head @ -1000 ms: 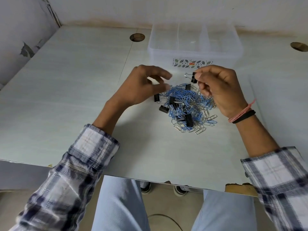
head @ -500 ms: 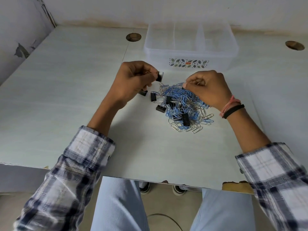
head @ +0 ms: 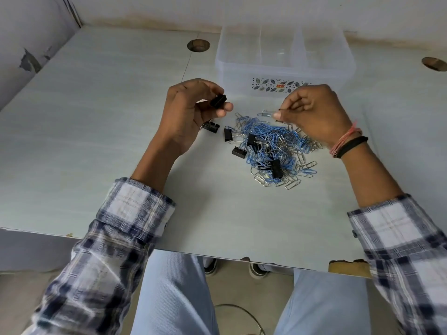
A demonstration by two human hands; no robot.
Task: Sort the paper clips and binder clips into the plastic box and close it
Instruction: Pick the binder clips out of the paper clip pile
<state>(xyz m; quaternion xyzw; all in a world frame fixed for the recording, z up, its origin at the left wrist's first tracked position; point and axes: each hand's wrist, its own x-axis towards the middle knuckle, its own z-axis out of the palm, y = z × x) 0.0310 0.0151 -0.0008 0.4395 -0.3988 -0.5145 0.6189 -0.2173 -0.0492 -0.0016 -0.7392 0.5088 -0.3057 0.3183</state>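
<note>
two hands (head: 193, 110) (head: 314, 112) busy: my left grips a stiff binder clip (head: 218, 101) by its body, right pinches a light, slippery paper clip (head: 266, 114), which i judge tangle-prone.

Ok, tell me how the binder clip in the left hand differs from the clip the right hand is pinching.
The binder clip in the left hand is black, blocky and solid; the paper clip pinched by the right hand is thin bent wire, pale blue. The binder clip sits among curled fingers, while the paper clip sticks out sideways from the fingertips. Both are held above the table, outside the plastic box.
</note>
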